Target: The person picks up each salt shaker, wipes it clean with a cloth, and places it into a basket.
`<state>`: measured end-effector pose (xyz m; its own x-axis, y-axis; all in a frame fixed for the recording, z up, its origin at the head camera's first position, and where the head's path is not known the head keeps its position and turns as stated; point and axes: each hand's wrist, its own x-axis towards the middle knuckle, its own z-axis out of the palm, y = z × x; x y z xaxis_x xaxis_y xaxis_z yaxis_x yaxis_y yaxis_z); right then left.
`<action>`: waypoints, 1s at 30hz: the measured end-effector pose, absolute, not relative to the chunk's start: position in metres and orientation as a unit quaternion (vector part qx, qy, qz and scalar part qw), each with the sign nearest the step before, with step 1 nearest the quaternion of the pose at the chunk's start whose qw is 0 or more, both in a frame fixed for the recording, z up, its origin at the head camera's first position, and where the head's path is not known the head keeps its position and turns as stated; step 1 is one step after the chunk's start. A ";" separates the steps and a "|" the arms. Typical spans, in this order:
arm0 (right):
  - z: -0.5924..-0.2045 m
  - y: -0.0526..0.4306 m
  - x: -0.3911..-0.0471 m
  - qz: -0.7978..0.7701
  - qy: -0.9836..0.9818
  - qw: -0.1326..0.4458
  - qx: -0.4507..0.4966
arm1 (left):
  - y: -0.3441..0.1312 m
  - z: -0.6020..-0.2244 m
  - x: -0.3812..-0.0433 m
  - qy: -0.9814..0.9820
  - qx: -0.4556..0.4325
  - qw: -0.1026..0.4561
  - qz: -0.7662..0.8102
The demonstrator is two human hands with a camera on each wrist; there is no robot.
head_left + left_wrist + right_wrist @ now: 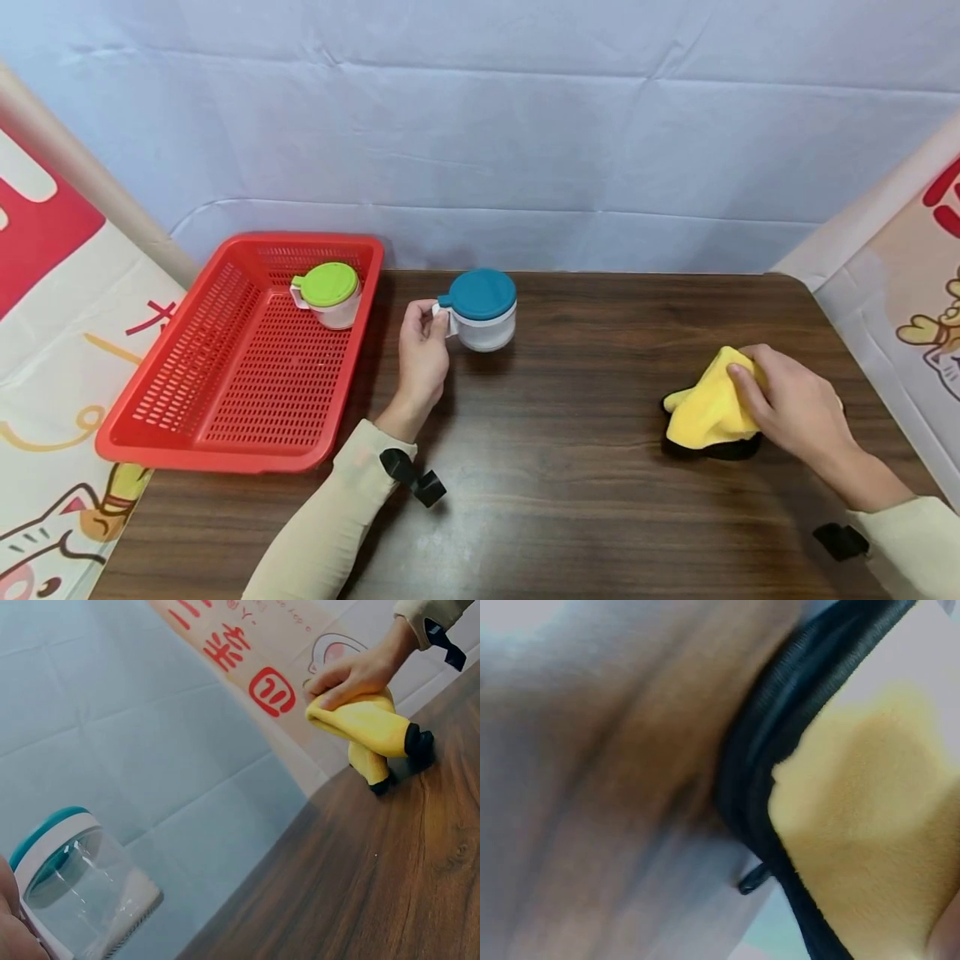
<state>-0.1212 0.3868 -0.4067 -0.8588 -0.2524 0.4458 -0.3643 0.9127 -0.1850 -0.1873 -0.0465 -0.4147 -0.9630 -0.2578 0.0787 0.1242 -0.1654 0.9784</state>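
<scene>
Over the counter (570, 500), two hands holding

At near right, the right hand (802, 404) has its fingers (747, 389) pinching a yellow cloth (708, 408). Farther off, the left hand (423, 358) pinches the handle (452, 322) of a blue-lidded jar (483, 304), right of a red basket (217, 461) holding a green-lidded jar (330, 292).

backdrop (525, 133), twelve o'clock: pale blue
basket (262, 392), nine o'clock: red, slotted grid
basket jar (332, 293): lime-green lid, white handle
table (555, 500), six o'clock: dark brown woodgrain
table jar (484, 307): teal-blue lid, white handle
cloth (712, 408), four o'clock: yellow, black edging
</scene>
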 end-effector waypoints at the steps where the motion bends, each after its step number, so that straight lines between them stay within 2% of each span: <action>1: -0.404 0.386 -0.121 0.132 -0.954 0.214 0.162 | -0.046 -0.414 -0.187 -0.634 0.051 0.123 -0.762; 15: -0.369 0.359 -0.121 0.129 -0.916 0.300 0.231 | -0.034 -0.399 -0.189 -0.651 0.024 0.122 -0.749; 30: -0.345 0.308 -0.124 0.144 -0.881 0.337 0.300 | -0.026 -0.388 -0.191 -0.666 -0.006 0.127 -0.735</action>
<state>-0.1235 0.3078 -0.3454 -0.5939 -0.4309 0.6794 -0.6250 0.7788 -0.0524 -0.1912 -0.0260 -0.3882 -0.9675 -0.1790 0.1789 0.1958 -0.0817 0.9772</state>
